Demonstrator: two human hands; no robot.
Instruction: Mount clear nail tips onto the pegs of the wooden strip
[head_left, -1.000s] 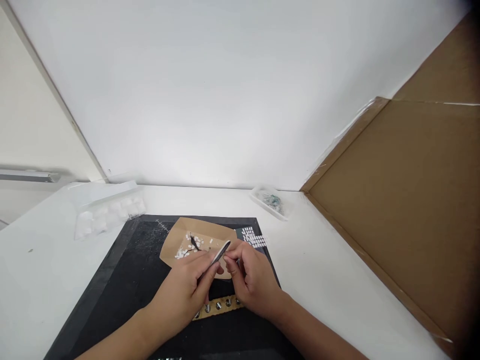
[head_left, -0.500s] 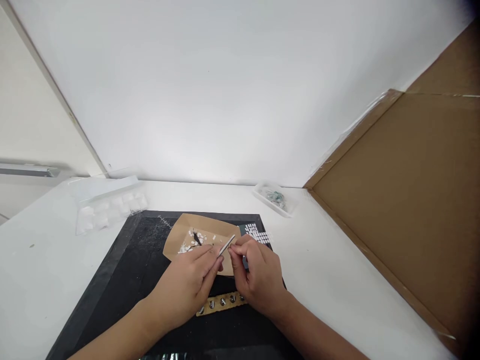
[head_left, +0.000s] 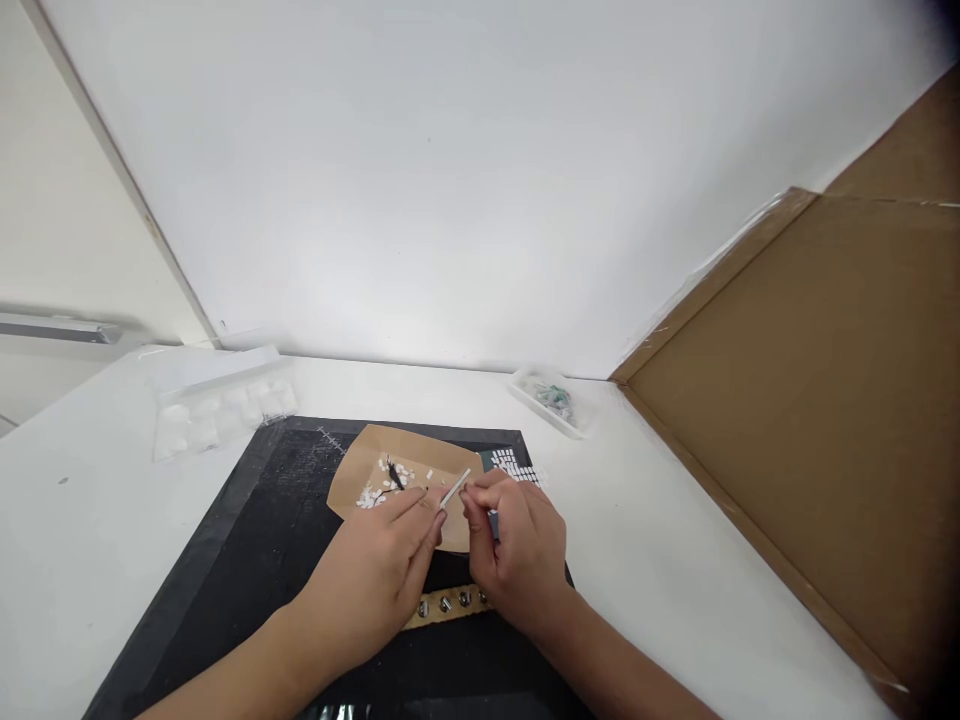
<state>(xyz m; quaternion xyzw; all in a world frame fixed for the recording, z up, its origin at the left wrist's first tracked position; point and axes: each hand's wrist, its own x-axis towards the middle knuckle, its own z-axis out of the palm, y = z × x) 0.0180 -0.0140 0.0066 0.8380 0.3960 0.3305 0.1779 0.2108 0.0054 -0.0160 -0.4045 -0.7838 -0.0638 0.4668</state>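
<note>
My left hand (head_left: pixel 382 555) is closed on a thin, pale flat strip (head_left: pixel 455 487) that points up and to the right. Close beside the strip's edge, my right hand (head_left: pixel 517 540) has thumb and forefinger pressed together; whatever is in that pinch is too small to make out. Both hands are over the near side of a brown cardboard tray (head_left: pixel 349 465). Inside it lie several small white pieces (head_left: pixel 370 497) and some dark scraps (head_left: pixel 394 475). Partly behind my right hand is a dark sheet with rows of small white rectangles (head_left: pixel 529 475).
Under the tray is a black mat (head_left: pixel 247 560) on a white table (head_left: pixel 660 560). A yellowish strip with round metal parts (head_left: pixel 445 604) lies below my hands. At the back are a clear compartment box (head_left: pixel 217 415) and a small white tray (head_left: pixel 551 400). A cardboard panel (head_left: pixel 810 400) borders the right.
The view has shifted slightly. My right fingertips have moved a little away from the strip's edge, and the strip shows a paler face. My left hand keeps its grip.
</note>
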